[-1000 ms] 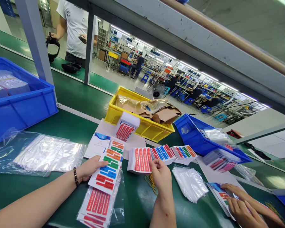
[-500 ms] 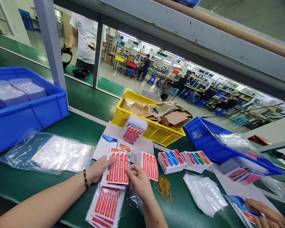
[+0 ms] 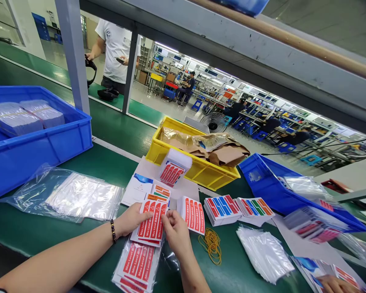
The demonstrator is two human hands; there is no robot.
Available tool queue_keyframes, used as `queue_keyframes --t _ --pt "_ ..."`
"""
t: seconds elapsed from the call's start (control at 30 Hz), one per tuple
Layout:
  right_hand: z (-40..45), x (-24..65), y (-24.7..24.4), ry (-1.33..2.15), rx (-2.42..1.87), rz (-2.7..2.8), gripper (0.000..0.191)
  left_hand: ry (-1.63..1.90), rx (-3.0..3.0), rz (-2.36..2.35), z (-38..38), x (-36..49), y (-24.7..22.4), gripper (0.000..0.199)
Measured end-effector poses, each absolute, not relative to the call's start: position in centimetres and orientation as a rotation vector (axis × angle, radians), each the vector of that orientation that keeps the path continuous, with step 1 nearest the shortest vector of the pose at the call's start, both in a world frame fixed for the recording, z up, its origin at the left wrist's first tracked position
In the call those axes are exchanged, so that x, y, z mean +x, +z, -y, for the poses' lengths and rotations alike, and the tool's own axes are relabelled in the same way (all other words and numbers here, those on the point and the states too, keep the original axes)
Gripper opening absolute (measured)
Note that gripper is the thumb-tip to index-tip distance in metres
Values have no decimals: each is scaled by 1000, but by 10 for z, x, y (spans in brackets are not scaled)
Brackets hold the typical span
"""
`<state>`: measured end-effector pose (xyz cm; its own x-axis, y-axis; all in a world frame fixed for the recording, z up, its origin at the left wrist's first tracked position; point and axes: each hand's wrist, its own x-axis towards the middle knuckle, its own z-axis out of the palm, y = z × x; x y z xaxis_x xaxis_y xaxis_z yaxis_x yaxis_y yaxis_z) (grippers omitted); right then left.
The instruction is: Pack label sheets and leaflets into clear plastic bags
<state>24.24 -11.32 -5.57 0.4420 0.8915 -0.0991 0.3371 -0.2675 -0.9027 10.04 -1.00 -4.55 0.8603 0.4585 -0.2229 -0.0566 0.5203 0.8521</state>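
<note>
A small pile of sticker sheets (image 3: 153,228) with red labels reading Max Level and Min Level is between my hands. My left hand (image 3: 133,219) grips its left side, thumb lying across the front. At the upper right edge, my right hand (image 3: 177,232) pinches with thumb and fingertips. Below them, several clear bags of red sticker sheets (image 3: 138,262) lie overlapping on the green table. Just behind the held sheets are orange and green stickers (image 3: 161,191) and a white booklet (image 3: 138,188) with a blue top. A stack of red sticker sheets (image 3: 192,215) sits right of my right hand.
Rubber bands (image 3: 212,246), clear bags (image 3: 264,254) and red-blue sticker stacks (image 3: 222,209) lie to the right. A yellow bin (image 3: 195,175) stands behind, blue bins (image 3: 39,146) at both sides. Another person's hand (image 3: 335,283) works at lower right. A metal frame (image 3: 75,61) rises ahead.
The held sheets look more evenly lined up. My right fingertips have shifted up along their right edge. The other person's hand has moved lower. The whole view has shifted slightly.
</note>
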Motion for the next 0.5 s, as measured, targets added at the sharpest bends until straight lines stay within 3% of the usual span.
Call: queue_keyframes --t 0.17,0.33,0.43,0.5 --pt "112 242 -60 825 -1832 1071 43 323 978 -439 11 102 -46 58" --pt "111 241 -51 617 -1739 1014 39 295 1065 -407 9 99 -43 56" --pt "113 242 -43 910 -1370 937 51 233 1128 -365 7 96 -39 60" --pt "115 245 -39 1041 -1289 995 42 220 1232 -312 4 94 -38 59"
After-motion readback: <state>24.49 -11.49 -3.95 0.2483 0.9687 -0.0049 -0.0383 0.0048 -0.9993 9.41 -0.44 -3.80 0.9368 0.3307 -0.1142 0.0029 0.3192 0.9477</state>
